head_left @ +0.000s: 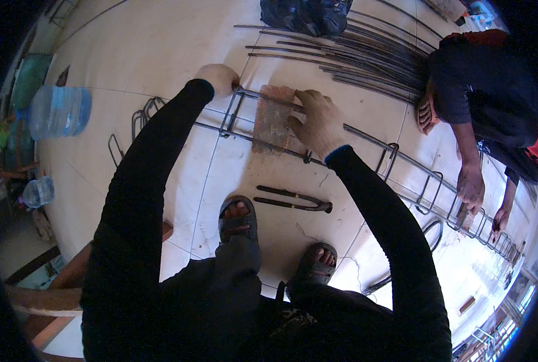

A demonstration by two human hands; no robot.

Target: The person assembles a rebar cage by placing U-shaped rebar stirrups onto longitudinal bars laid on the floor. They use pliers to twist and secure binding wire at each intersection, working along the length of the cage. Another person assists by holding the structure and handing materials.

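A long cage of steel rebar (365, 136) with square stirrups (231, 114) runs across the tiled floor from in front of me toward the right. My left hand (219, 79), in a pale knit glove, is closed at the cage's left end, its fingertips at the corner of the end stirrup. My right hand (322, 122), gloved too, lies over the far long bar with thumb and fingers spread apart. A reddish-brown flat slab (272, 120) shows beneath the bars between my hands. Pincers (294, 198) with dark handles lie on the floor nearer my feet.
A co-worker (486, 96) crouches at the right, both hands at the cage's far part. Loose steel rods (365, 57) and a black plastic bag (308, 17) lie beyond. Bent stirrups (145, 114), a large water bottle (60, 111) and a wooden frame (45, 301) are at left.
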